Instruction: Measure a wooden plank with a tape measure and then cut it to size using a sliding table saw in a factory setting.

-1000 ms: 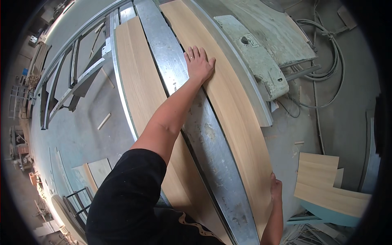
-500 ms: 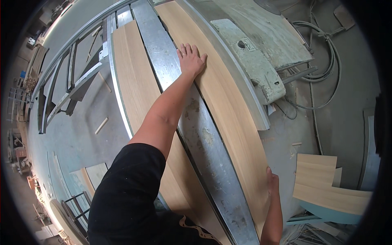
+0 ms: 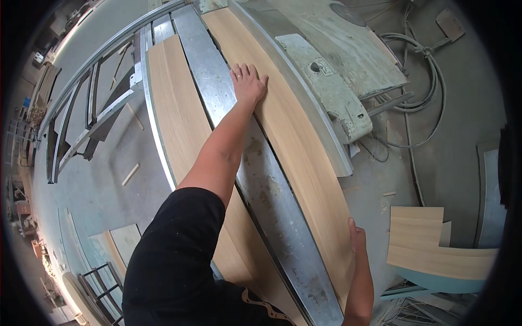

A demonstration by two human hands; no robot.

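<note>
A long wood-grain board (image 3: 293,125) lies on a metal machine table, along a raised metal rail. My left hand (image 3: 249,84) rests on its upper part near the left edge, palm down, fingers spread. At the board's near right edge is my right hand (image 3: 358,238), its thumb up against the edge; its other fingers are hidden. Left of a bare metal strip (image 3: 261,174), a second wood-grain board (image 3: 176,92) runs alongside, partly covered by my left arm and black sleeve.
A pale green machine part (image 3: 326,81) stands beyond the rail at right, with coiled cables (image 3: 435,81) behind. Cut boards (image 3: 416,228) are stacked at lower right. A metal frame (image 3: 98,119) juts out at left, and wood offcuts (image 3: 130,174) lie on the floor.
The whole view has shifted slightly, with the machine appearing a little lower and further left. Both hands keep about the same places on the board.
</note>
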